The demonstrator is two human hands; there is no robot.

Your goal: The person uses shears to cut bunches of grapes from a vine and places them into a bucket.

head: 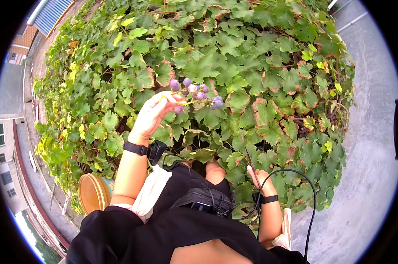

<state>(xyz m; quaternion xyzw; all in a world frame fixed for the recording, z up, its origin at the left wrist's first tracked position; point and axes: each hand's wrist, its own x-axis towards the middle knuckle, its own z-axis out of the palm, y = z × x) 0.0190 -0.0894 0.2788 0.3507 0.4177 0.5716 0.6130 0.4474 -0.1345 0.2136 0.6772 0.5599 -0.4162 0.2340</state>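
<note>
My left hand (159,110) pinches the green stem of a sparse bunch of purple grapes (200,95) between thumb and fingers. The bunch points to the right, above the grapevine leaves (202,67), and bare stalks show between its few berries. Lower down on the right, near my hip, my right hand (262,181) grips a slender, dark, pointed tool (250,159). Its tip points up over the leaves; its handle is hidden by the hand, so I cannot tell its exact kind.
A plastic bucket (104,193) stands by my left elbow. A black cable (314,204) loops past my right wrist to a waist pouch (202,199). Vine foliage surrounds my legs. Grey concrete (367,132) runs along the right; buildings (4,158) are at far left.
</note>
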